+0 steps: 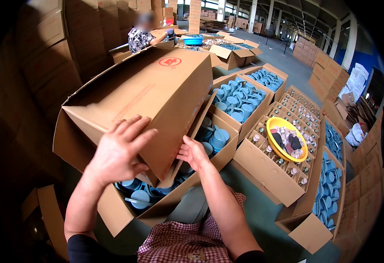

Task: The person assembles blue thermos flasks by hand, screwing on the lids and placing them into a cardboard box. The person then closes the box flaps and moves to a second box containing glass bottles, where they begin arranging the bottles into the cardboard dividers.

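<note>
Two bare hands work on one large brown cardboard box (157, 94), tilted over an open carton (121, 210) of blue cups (141, 195). Nearest, the left hand (119, 151) lies flat on the box's near lower corner, fingers spread wide and pressing its side rather than curling round anything. Just beside it the right hand (194, 153) touches the box's lower right edge, fingers loosely open and bent against the cardboard; whether it grips a flap I cannot tell. On the box's upper face sits a round red mark, and its near flaps hang open over the cups. Room is tight: cartons crowd the right side edge to edge, and only a strip of grey-green floor (266, 210) runs between them.

Farther right stands a carton of small bottles (303, 114) bearing one yellow bowl (286, 138). Beyond it at least four more open cartons show blue cups. Far back, another person (141, 37) bends beside one blue basin (193, 40), with stacked cartons (328, 65) behind.
</note>
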Demonstrator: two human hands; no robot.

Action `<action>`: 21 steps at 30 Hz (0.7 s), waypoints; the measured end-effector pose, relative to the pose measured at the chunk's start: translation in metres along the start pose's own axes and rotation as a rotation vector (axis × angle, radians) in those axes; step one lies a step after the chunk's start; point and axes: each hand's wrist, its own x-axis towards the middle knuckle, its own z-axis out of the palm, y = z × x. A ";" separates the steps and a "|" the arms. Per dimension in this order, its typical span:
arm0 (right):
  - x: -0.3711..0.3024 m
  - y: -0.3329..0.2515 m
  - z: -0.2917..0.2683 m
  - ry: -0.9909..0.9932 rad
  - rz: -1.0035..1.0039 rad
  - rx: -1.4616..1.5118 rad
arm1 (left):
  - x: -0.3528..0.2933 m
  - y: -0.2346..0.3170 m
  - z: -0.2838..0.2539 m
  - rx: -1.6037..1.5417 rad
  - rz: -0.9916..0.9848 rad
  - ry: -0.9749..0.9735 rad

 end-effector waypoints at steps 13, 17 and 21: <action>-0.029 -0.054 0.033 0.148 -0.597 -0.026 | -0.017 -0.006 0.018 -0.553 -0.322 0.637; 0.033 0.011 0.052 0.278 -0.731 -0.582 | -0.021 -0.007 0.017 -0.827 -0.432 0.745; 0.012 0.021 0.043 0.134 -0.590 -0.272 | -0.020 -0.025 0.006 -0.876 -0.605 0.782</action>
